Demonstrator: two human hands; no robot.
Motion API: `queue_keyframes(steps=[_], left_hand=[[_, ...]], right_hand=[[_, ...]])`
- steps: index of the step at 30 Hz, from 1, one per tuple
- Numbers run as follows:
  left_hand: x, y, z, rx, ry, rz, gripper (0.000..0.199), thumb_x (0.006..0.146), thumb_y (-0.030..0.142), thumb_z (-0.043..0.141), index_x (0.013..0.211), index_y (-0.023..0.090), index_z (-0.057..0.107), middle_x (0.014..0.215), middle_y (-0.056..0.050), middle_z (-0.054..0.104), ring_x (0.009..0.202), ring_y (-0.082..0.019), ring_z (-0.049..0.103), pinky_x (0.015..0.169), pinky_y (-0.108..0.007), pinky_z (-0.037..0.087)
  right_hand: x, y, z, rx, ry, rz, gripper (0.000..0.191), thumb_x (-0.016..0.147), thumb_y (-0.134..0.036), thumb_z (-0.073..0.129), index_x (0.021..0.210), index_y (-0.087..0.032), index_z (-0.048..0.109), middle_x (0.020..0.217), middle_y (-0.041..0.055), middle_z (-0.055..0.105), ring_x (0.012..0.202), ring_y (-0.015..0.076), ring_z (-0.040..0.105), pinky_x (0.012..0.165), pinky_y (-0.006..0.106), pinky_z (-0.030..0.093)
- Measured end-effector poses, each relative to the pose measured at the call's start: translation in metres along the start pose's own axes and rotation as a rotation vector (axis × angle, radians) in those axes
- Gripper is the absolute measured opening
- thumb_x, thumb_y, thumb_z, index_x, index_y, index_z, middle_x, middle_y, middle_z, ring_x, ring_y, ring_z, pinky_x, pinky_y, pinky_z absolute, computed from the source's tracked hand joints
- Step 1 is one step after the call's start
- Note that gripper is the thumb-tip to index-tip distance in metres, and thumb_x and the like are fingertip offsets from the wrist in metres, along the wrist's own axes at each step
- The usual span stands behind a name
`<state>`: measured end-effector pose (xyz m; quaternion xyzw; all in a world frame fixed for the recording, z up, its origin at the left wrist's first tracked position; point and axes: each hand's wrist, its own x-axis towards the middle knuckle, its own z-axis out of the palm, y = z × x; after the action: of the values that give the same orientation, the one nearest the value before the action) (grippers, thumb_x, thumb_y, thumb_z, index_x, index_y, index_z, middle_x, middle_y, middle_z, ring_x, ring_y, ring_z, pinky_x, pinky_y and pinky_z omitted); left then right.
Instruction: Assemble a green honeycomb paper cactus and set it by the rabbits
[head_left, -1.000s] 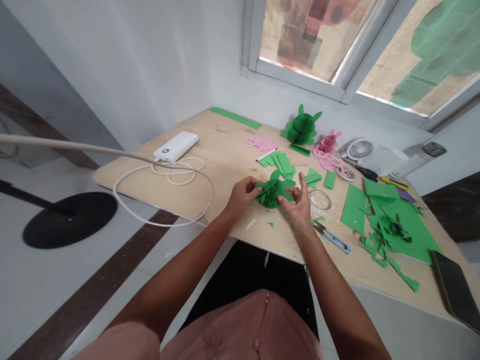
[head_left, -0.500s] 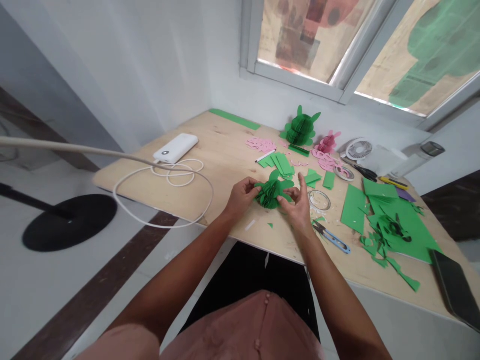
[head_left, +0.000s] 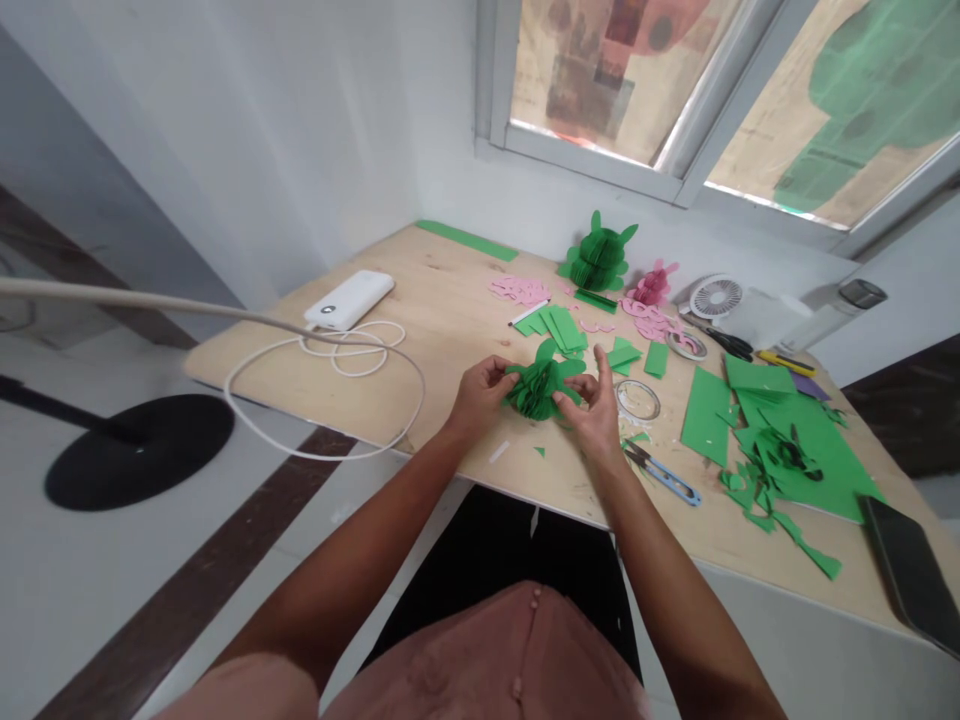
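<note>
Between my hands is a green folded-paper figure (head_left: 541,388) with a pleated honeycomb body and rounded flaps. My left hand (head_left: 480,396) pinches its left edge. On the opposite side, my right hand (head_left: 592,408) grips the right flap between thumb and fingers, with one finger pointing up. Behind it lie cut green paper strips (head_left: 562,328). A roll of clear tape (head_left: 638,401) and blue thread snips (head_left: 664,473) lie just right of my right hand. A larger green paper figure (head_left: 598,258) and a small pink one (head_left: 652,284) stand by the wall.
On the left are a white power bank (head_left: 350,299) and its looped cable (head_left: 375,345). Green sheets (head_left: 840,460) with scraps and black scissors cover the right side, near a dark phone (head_left: 911,570). A small fan (head_left: 715,296) and a bottle (head_left: 832,312) stand at the back.
The whole view has shifted very slightly. Both hands keep their hold on the green paper figure, with hardly any movement.
</note>
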<state>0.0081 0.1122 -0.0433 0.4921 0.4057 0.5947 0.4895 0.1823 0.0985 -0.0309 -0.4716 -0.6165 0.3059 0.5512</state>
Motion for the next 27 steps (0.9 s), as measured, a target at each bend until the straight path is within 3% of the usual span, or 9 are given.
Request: queue_keyframes(steps=[8,21,27], left_hand=[[-0.0002,0.0003,0.0001,-0.015,0.011,-0.008,0.017,0.073,0.032,0.067,0.079,0.017,0.06,0.08,-0.002,0.068,0.072,-0.014,0.061,0.07,-0.03,0.049],[-0.0004,0.0009,0.0014,-0.027,0.005,-0.016,0.019,0.071,0.032,0.067,0.078,0.017,0.058,0.074,0.001,0.064,0.068,-0.013,0.059,0.067,-0.027,0.046],[-0.0005,0.0016,0.0017,-0.028,0.014,-0.01,0.018,0.072,0.031,0.066,0.078,0.017,0.058,0.074,0.001,0.064,0.068,-0.013,0.059,0.068,-0.027,0.047]], right_hand=[[-0.001,-0.002,0.0016,0.028,0.01,-0.015,0.092,0.073,-0.036,0.072,0.15,-0.03,0.02,0.086,-0.0006,0.059,0.09,0.0187,0.06,0.088,0.039,0.049],[-0.0014,-0.0017,0.001,0.034,0.006,-0.009,0.09,0.073,-0.035,0.071,0.149,-0.029,0.022,0.086,-0.0003,0.058,0.089,0.0186,0.06,0.086,0.037,0.05],[-0.0012,0.0,0.0006,0.036,0.006,-0.01,0.092,0.072,-0.037,0.073,0.149,-0.03,0.023,0.087,0.0001,0.059,0.089,0.0189,0.06,0.077,0.033,0.052]])
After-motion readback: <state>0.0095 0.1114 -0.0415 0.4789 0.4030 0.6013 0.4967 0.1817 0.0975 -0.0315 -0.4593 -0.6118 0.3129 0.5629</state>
